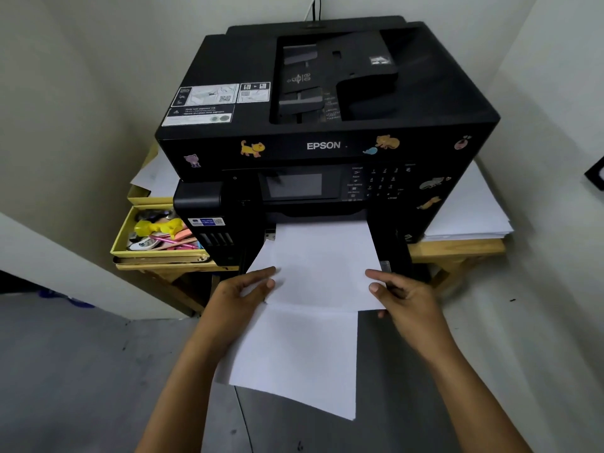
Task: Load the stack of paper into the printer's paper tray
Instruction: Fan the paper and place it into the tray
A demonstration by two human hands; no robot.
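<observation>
From the head camera, looking down: a large black Epson printer [327, 125] with cartoon cat stickers on its front sits on a light wooden table [457, 248] in a pale-walled corner. Its small dark screen [294, 185] and keypad [382, 181] face the viewer.

A flat white stack of paper [322, 266] lies in the opening at the bottom front of the printer, its far edge inside the machine and its near edge sticking out toward the viewer. The left hand [242, 291] grips the stack's near left corner, thumb on top and fingers curled beneath. The right hand [400, 294] holds the near right corner the same way, thumb pressed on top. Both hands are closed on the paper.

Below the stack a second white sheet or layer of paper [300, 358] extends further toward the viewer, over the grey floor; I cannot tell whether it rests on a pulled-out tray.

Left of the printer, a shallow yellow tray [119, 240] holds a yellow toy-like object [157, 227] and pink pens [176, 243]. Right of the printer, another pile of white sheets [470, 210] rests on the table. 2 cables [314, 8] run up the wall behind the printer.
</observation>
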